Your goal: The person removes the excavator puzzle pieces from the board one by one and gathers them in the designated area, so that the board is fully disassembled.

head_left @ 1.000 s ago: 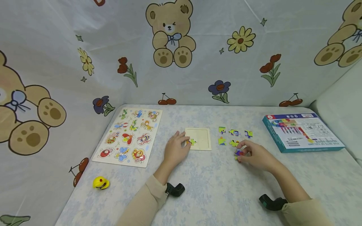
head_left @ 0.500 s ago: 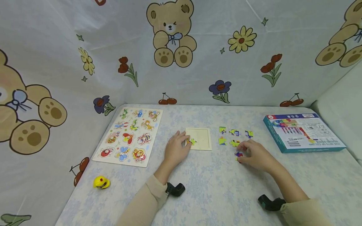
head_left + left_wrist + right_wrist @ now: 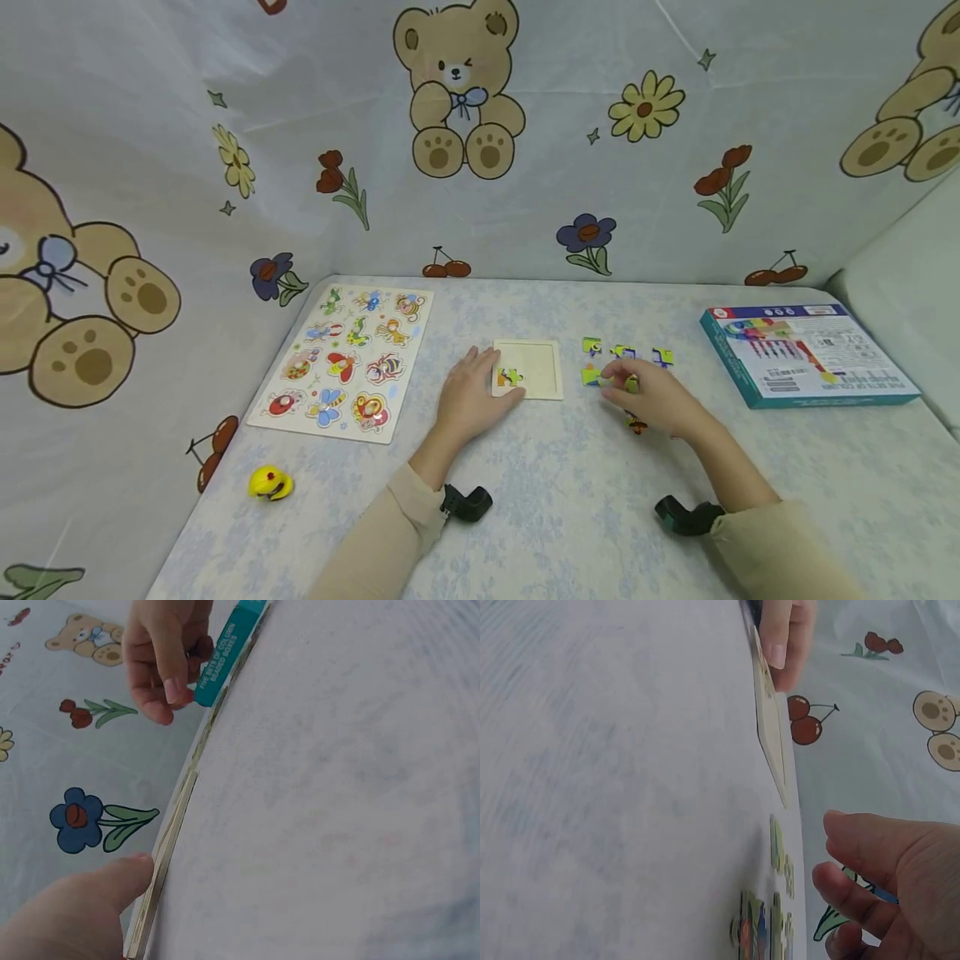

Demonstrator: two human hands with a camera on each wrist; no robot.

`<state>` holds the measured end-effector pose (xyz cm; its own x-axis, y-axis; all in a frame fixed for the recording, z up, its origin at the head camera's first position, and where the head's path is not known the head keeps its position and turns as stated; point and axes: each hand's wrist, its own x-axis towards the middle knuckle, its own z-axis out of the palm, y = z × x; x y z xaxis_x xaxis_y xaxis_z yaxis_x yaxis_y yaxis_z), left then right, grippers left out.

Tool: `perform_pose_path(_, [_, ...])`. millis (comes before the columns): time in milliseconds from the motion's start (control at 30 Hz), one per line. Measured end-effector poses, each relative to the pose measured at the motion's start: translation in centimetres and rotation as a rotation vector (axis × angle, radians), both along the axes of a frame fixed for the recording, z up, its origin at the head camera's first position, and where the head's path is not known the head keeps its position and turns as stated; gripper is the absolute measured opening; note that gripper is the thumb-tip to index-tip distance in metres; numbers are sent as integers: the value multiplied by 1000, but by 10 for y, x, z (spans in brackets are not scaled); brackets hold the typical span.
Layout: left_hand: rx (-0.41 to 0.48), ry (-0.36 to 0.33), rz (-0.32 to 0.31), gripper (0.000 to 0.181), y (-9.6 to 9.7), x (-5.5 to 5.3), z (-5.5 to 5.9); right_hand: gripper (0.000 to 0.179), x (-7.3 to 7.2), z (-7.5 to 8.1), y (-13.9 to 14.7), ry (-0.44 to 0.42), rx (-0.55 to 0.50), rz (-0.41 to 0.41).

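Note:
My left hand (image 3: 474,398) rests at the lower left corner of a small square wooden puzzle tray (image 3: 542,367), thumb along its front edge. Inside that corner lie green and orange jigsaw pieces (image 3: 512,377). To the tray's right, my right hand (image 3: 651,393) hovers over several loose jigsaw pieces, covering some. Its thumb and fingers are apart with nothing between them in the right wrist view. A yellow-green piece (image 3: 592,345) and a green-orange piece (image 3: 590,376) lie left of it, a yellow-blue piece (image 3: 663,357) behind it. A darker piece (image 3: 636,425) shows below the palm.
On the left lies a white board with insect pictures (image 3: 356,358). Nearer the front left is a small yellow toy (image 3: 270,482). A teal-sided flat box (image 3: 806,354) sits at the right. A cloth printed with bears (image 3: 555,167) hangs behind the table.
My right hand has let go of the dark piece and moved left and slightly away from me. The left thumb has come off the pieces in the tray and lies at its front edge.

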<state>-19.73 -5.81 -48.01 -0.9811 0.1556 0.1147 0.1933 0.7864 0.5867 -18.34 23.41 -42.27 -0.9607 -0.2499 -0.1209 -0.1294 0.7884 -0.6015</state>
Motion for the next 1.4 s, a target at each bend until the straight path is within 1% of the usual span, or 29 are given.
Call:
perform_pose_path(100, [-36,-9,-12,90,0,0,0,27,-5,0,-12,12,-26,10])
perform_pose_path(233, [-61,-23,-8,98,0,0,0,27,-15,1,-32,26,-50,46])
perform_pose_path(400, [-101,-34,-5,106,0,-1,1,28,-30,-3,-58,14,-38,102])
perform_pose_path(600, [-157,-44,-11,108,0,-1,-1,28,-43,-10,-87,44,-33,174])
perform_pose_path(733, [-187,-51,-14,107,0,-2,-1,28,-48,-12,-102,57,-22,205])
perform_pose_path(967, [-236,-36,-7,109,0,-2,-3,23,-49,-14,-118,37,-38,223])
perform_pose_path(1233, [-235,-21,-2,109,0,-2,-4,20,-50,-13,-122,6,-36,198])
perform_pose_path(1400, [-238,-23,-7,108,0,-2,-4,17,-50,-11,-121,-28,-96,180])
